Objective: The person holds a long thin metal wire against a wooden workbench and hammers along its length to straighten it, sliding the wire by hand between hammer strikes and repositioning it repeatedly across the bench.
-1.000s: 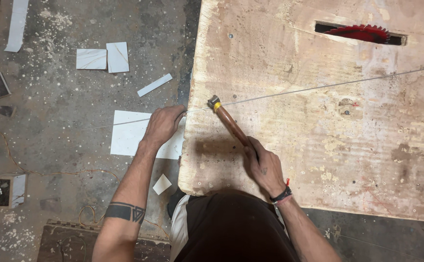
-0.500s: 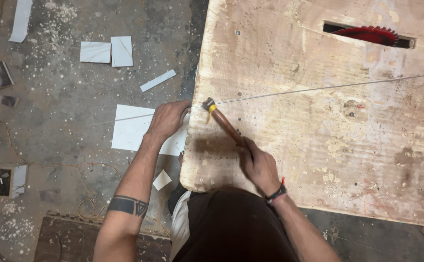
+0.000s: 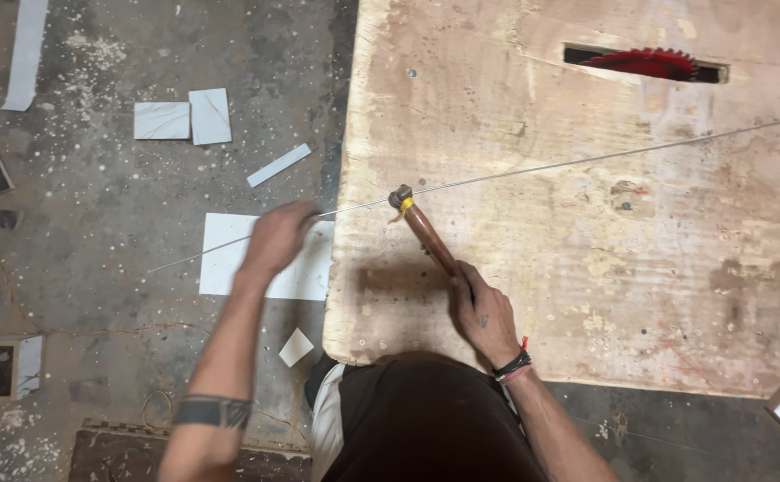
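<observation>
Gripping the wooden handle of a hammer [image 3: 425, 230], the right hand [image 3: 483, 312] has its fingers clamped around it, the head resting on a thin metal rod [image 3: 586, 161] that lies across the worn wooden surface [image 3: 640, 268]. The left hand [image 3: 275, 239], blurred, closes its fingers on the rod's end past the surface's edge, above white tiles [image 3: 229, 259] on the floor [image 3: 95, 232]. A red saw blade [image 3: 649, 62] sits in a slot.

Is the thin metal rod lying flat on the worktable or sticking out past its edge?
Sticking out. The metal rod crosses the worktable and overhangs its left edge, where the left hand grips it; the hammer head meets it.
</observation>
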{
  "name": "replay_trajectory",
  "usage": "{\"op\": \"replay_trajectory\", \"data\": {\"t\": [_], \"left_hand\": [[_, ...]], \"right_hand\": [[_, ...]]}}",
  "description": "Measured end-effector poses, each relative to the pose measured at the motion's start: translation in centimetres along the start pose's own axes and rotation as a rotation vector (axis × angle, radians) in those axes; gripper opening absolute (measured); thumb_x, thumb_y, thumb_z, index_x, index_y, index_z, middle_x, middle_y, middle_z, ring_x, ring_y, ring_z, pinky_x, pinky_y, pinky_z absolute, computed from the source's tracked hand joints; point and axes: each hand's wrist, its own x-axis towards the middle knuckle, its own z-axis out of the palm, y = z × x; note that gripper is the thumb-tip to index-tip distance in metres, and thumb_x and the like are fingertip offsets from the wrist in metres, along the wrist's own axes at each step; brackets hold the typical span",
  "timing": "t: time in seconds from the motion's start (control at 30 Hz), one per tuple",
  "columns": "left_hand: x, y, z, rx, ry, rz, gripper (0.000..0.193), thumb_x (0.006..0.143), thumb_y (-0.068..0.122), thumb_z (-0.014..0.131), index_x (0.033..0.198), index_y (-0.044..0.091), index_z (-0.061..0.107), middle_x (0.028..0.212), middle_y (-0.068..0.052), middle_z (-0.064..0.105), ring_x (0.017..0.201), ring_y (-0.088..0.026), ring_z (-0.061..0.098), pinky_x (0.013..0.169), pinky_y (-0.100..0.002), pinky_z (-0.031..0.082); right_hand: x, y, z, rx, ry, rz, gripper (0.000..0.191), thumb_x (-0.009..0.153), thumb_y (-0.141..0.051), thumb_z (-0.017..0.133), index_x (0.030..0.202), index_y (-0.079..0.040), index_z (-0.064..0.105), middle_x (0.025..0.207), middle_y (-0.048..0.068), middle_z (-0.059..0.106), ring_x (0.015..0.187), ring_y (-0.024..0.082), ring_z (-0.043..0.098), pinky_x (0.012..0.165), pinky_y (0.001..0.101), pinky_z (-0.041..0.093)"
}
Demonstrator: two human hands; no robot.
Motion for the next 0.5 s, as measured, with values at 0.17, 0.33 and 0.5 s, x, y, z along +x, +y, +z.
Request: {"op": "replay_trajectory", "data": {"t": [0.17,0.33,0.5], "left_hand": [[-3.2,-2.8,-3.5,0.072,-0.102,-0.229,0.024,0.098,0.028,0.063,0.110,0.011,0.074,0.110,-0.010,0.074,0.099,-0.034,0.069,0.085,-0.045,0.054],[-3.2,-3.2,-2.1,0.034,-0.008,-0.154,0.021,0.099,0.026,0.063,0.107,0.011,0.074,0.109,-0.007,0.076,0.101,-0.029,0.070,0.088,-0.043,0.054],[-1.1,-1.2,0.8,0.033,0.025,-0.055,0.020,0.098,0.026,0.063,0.107,0.011,0.074,0.108,-0.008,0.075,0.098,-0.029,0.069,0.086,-0.043,0.054]], "right_hand": [[-0.5,1.9,0.1,0.109,-0.105,0.267,0.055,0.103,-0.049,0.035,0.141,-0.015,0.057,0.061,0.001,0.065,0.041,0.013,0.055,0.036,0.0361,0.046],[-0.9,3.7,-0.2,0.096,-0.051,0.282,0.058,0.101,-0.051,0.041,0.141,-0.014,0.059,0.066,0.007,0.070,0.049,0.016,0.061,0.047,0.0371,0.049],[-2.0,4.8,-0.1,0.244,0.065,0.195,0.054,0.101,-0.048,0.048,0.137,-0.009,0.062,0.085,0.010,0.075,0.066,0.020,0.066,0.061,0.0379,0.054]]}}
